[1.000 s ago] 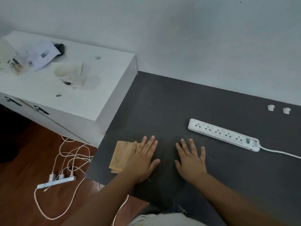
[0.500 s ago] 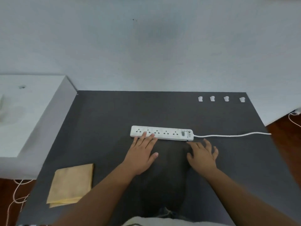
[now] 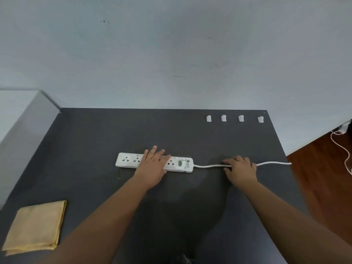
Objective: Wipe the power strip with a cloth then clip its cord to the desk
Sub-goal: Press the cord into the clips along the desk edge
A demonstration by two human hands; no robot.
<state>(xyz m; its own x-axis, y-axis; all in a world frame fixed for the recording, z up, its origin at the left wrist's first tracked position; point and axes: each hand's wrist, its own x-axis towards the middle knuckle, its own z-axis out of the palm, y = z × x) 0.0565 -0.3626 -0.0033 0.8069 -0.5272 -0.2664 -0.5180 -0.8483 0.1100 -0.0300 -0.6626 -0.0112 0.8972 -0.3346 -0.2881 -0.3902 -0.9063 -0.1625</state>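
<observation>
Just white 5-socket power strip [image 3: 129, 160]

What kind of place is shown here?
Probably a home room or small office: a dark desk against a plain wall, wooden floor, and a white cabinet beside it.

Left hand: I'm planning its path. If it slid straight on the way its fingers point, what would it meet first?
Past the power strip under the left hand, bare desk, then probably the wall.
</observation>
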